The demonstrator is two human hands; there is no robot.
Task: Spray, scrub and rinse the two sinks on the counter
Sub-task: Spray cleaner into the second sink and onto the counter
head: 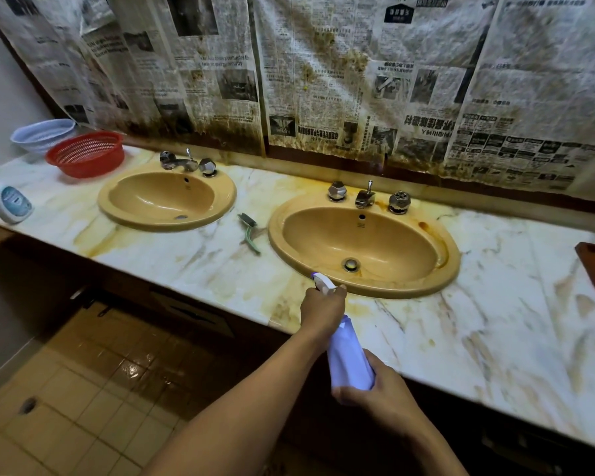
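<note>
Left hand (322, 309) curls round the bottle (349, 359) at its neck, right hand (380, 395) grips its base. Near sink (392, 240) lies just beyond the nozzle; far sink (152, 197) well left.

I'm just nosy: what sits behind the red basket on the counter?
A pale blue basket. The red basket covers its lower right edge, so whether the two touch is hidden.

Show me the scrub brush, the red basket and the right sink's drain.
scrub brush (250, 236), head view, green handle.
red basket (83, 166), head view, front wall.
right sink's drain (351, 265), head view, metal plug.
</note>
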